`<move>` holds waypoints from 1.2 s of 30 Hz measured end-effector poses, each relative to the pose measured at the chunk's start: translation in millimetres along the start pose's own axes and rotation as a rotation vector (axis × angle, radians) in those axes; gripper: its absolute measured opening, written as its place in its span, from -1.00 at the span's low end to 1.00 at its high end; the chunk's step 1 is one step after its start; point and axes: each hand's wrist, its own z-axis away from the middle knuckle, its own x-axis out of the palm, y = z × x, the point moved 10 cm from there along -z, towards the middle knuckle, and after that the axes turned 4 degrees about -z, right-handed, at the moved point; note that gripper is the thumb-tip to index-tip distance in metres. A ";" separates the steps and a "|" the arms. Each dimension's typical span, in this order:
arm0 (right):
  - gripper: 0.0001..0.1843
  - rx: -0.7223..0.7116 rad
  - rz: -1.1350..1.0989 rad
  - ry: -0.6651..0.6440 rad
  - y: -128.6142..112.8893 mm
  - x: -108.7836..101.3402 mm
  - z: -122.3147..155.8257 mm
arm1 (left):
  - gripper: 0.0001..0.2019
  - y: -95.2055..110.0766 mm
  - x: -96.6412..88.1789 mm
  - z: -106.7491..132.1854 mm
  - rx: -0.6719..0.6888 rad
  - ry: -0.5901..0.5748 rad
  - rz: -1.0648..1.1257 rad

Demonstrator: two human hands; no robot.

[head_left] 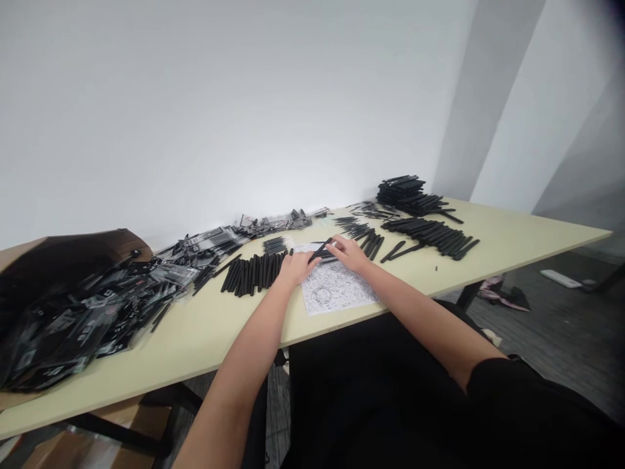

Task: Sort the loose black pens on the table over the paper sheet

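Both my hands meet over a sheet of paper [336, 286] covered in dark scribbles. A slim black pen [321, 249] slants between them. My left hand [295, 268] has its fingers closed at the lower end of this pen, right beside a row of thick black pens [254, 272]. My right hand [349, 253] pinches the upper end with thumb and forefinger. More dark slim pieces lie under the fingers, partly hidden. To the right of my right hand, a few black pens [374, 244] lie side by side, close to thin dark refills [352, 227].
At the left, a brown box or bag [73, 251] spills black printed plastic sleeves [97, 319]. More clear packaging [215, 241] runs along the wall. A short bundle of thin refills [274, 245] lies behind the row. Rows of black pens [430, 234] and a tall stack [401, 190] occupy the right side.
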 end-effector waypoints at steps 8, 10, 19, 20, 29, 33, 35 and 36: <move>-0.58 0.078 0.003 -0.078 11.5 8.2 0.6 | -0.46 -3.0 6.7 -0.9 -0.025 -0.047 -0.033; -0.57 0.080 -0.003 -0.104 13.6 11.7 0.8 | -0.46 -2.9 8.1 -1.1 -0.019 -0.058 -0.035; -0.57 0.072 -0.015 -0.074 15.7 10.3 -0.2 | -0.49 1.5 4.3 -1.3 0.015 -0.030 -0.027; -0.58 0.067 -0.016 -0.068 14.5 9.5 -0.2 | -0.49 2.4 3.0 -1.0 0.019 -0.026 -0.027; -0.60 -0.040 0.030 0.027 -8.9 -3.5 2.0 | -0.54 3.5 -2.7 -0.2 0.022 0.019 0.031; -0.58 -0.061 0.104 0.063 -17.1 -7.9 3.8 | -0.58 -1.1 -3.4 0.2 -0.015 0.033 0.104; -0.57 -0.075 0.138 0.047 -20.2 -6.1 4.7 | -0.58 -3.6 -2.0 0.3 -0.037 0.023 0.103; -0.57 -0.086 0.154 0.036 -21.8 -4.7 5.2 | -0.58 -4.5 -1.4 0.2 -0.044 0.021 0.091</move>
